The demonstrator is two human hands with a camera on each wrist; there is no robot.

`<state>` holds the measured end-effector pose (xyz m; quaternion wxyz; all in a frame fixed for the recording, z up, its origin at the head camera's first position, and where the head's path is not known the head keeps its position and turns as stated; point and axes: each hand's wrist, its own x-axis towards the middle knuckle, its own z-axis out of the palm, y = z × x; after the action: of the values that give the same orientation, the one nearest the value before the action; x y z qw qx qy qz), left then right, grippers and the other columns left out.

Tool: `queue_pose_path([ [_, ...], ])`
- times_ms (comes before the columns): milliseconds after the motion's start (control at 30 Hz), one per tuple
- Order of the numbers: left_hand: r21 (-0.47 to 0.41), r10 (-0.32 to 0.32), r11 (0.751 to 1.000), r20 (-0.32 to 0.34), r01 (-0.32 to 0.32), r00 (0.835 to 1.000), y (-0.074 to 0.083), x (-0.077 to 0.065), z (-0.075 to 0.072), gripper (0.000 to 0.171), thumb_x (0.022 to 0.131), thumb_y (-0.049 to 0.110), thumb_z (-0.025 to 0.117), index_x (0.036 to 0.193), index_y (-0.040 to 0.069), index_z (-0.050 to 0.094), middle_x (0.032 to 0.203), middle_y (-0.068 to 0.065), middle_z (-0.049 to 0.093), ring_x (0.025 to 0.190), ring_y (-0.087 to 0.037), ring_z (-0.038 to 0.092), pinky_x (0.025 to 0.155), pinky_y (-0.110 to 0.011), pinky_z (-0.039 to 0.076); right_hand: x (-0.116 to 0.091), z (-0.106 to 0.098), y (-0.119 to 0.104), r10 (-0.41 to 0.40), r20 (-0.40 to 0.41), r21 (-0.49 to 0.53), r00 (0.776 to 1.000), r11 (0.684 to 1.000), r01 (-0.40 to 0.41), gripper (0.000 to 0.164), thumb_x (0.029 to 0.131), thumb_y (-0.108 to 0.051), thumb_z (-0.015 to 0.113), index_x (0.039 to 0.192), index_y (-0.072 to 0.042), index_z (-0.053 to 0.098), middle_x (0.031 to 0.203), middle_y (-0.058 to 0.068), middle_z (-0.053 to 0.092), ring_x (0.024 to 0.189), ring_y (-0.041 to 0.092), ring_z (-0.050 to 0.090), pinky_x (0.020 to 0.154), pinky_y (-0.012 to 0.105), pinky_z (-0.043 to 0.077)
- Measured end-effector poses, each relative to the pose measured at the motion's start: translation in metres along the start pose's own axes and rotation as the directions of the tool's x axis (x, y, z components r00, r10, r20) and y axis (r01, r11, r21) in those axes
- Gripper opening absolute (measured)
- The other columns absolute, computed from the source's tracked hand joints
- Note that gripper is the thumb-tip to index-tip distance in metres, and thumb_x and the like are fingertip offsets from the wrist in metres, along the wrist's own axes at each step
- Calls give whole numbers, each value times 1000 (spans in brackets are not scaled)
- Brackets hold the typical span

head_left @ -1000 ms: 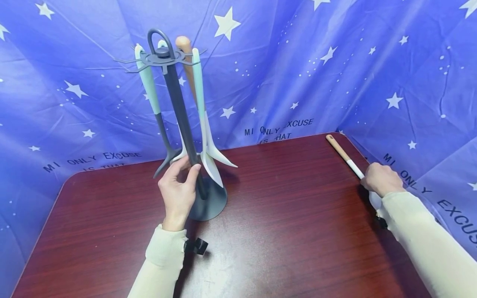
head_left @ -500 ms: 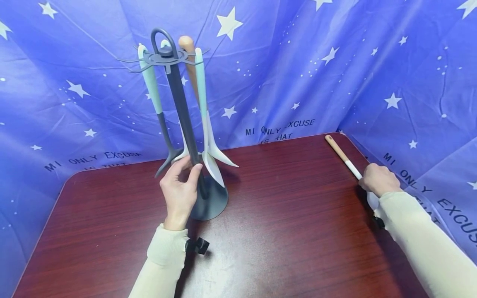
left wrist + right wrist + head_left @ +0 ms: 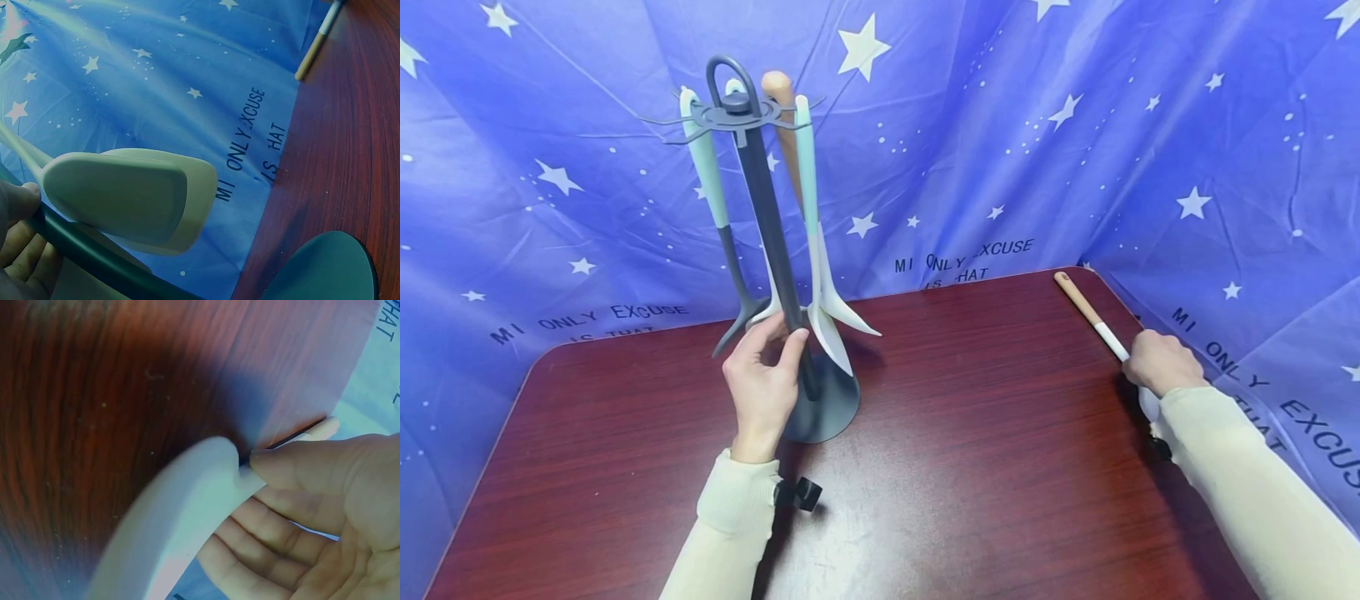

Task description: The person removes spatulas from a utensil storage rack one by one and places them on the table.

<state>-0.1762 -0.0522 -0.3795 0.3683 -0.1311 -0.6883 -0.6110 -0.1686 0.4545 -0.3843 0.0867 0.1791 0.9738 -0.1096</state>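
Observation:
My left hand (image 3: 763, 392) grips the lower pole of a dark grey utensil stand (image 3: 763, 208), thumb on the near side. In the left wrist view, the thumb (image 3: 22, 200) and curled fingers are around the pole (image 3: 94, 250). From the stand's hooks hang a dark-headed turner with a mint handle (image 3: 703, 167), a white-headed one with a mint handle (image 3: 806, 167) and a wooden-handled one (image 3: 786, 142). At the table's right edge my right hand (image 3: 1165, 362) pinches the white neck of a spatula with a wooden handle (image 3: 1078, 298); its broad white head (image 3: 181, 500) points toward me.
The stand's round base (image 3: 827, 408) rests on the dark red wooden table (image 3: 962, 467). A blue curtain with stars (image 3: 962, 125) hangs behind and along the right side. Black camera mounts (image 3: 805, 495) sit at the wrists.
The head view has shifted slightly. My right hand has moved a little to the left with the spatula; my left hand keeps its grip on the stand.

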Motion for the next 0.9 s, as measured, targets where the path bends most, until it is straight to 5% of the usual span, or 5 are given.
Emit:
queue_pose_path([
  [167, -13, 3, 1000, -6, -3, 1000, 1, 0, 1, 27, 78, -3, 74, 104, 3, 72, 87, -9, 71, 76, -14, 67, 71, -24, 57, -4, -1, -3, -10, 15, -7, 1000, 1000, 10, 17, 77, -12, 61, 79, 5, 59, 77, 30, 56, 67, 46, 55, 47, 50, 45],
  [333, 3, -10, 1000, -10, 10, 1000, 3, 1, 2, 28, 77, -7, 73, 104, 2, 72, 88, -11, 71, 75, -17, 67, 71, -22, 56, -8, -3, -6, -11, 53, 4, 999, 1000, 11, 42, 84, -31, 65, 92, 9, 58, 79, 27, 56, 68, 42, 54, 52, 48, 45],
  [500, 34, 0, 999, -12, 0, 1000, 23, 2, 2, 27, 75, -13, 71, 101, -7, 70, 85, -18, 70, 73, -23, 66, 70, -21, 55, -13, -6, -12, -45, 69, 2, 997, 999, 44, 57, 86, -47, 61, 94, 9, 56, 75, 21, 55, 66, 36, 53, 50, 42, 43],
  [633, 52, -7, 999, -20, 8, 1000, 36, 4, 3, 26, 75, -15, 70, 100, -10, 69, 83, -22, 69, 71, -24, 64, 69, -21, 55, -15, -9, -18, -104, 10, 0, 994, 995, 104, 60, 87, -54, 56, 91, 5, 59, 75, 21, 56, 66, 37, 53, 46, 42, 41],
  [900, 31, -15, 999, -13, 16, 1000, 37, 3, 2, 27, 75, -15, 70, 101, -10, 68, 85, -22, 68, 72, -22, 63, 70, -24, 56, -28, -12, -52, -197, -179, 14, 964, 979, 202, 61, 89, -59, 51, 101, -1, 65, 90, 27, 62, 75, 44, 57, 49, 49, 41],
])
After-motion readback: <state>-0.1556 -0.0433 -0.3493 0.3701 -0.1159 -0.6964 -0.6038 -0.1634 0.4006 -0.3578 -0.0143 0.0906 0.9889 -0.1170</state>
